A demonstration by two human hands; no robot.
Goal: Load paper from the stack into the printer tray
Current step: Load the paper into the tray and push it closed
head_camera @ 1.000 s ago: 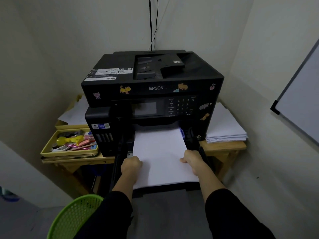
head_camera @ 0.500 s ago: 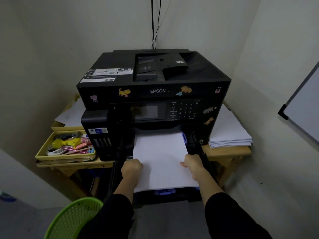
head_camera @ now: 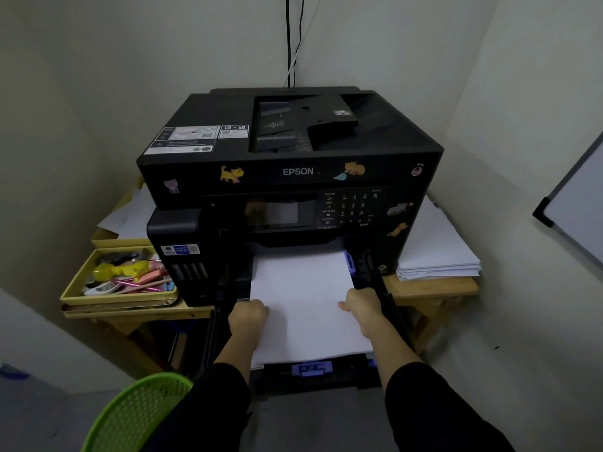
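Table [head_camera: 430, 288]: wooden, standing in the corner of the room.
Middle: a black printer [head_camera: 290, 177] is sitting on it.
Right: a paper stack [head_camera: 437, 252] is lying beside the printer.
Left: yellow trays [head_camera: 75, 293] are resting at the edge, with loose sheets [head_camera: 130, 216] lying behind.

Single head-worn view, looking forward and down, close above printer [head_camera: 290, 177]; wide-angle

One black printer [head_camera: 290, 177] on one wooden table [head_camera: 434, 287], six animal stickers on its front (some are small and dim), one paper stack [head_camera: 437, 252] right of it, one yellow tray [head_camera: 120, 296] left, one green basket [head_camera: 137, 415] below, two hands on one sheaf of paper [head_camera: 303, 305].
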